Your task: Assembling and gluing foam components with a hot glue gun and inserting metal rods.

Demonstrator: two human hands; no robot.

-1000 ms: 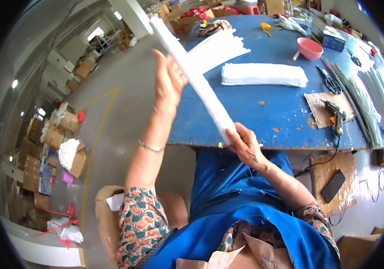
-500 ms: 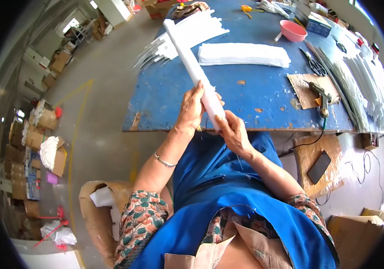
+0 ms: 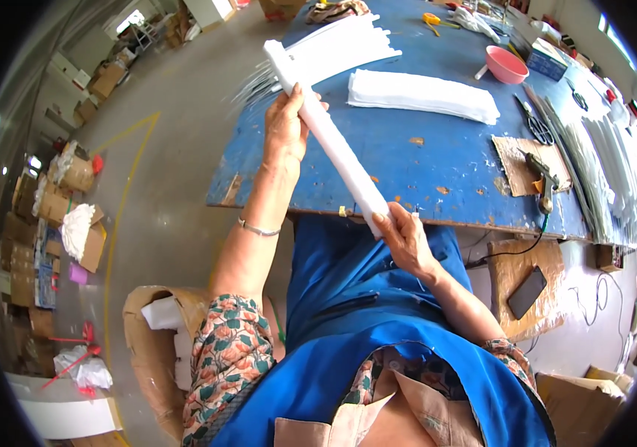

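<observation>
Two hands hold one long white foam-like tube [image 3: 329, 134] slanting over the near edge of the worn blue wooden table [image 3: 437, 167]. Nearest me, my right hand [image 3: 406, 240] has its fingers clenched round the tube's near end, just off the table edge. Farther and to the left, my left hand [image 3: 286, 125] grips the tube's upper part. Beyond lie a flat stack of white sheets [image 3: 421, 94], and far right, a pink plastic bowl [image 3: 506, 64].
</observation>
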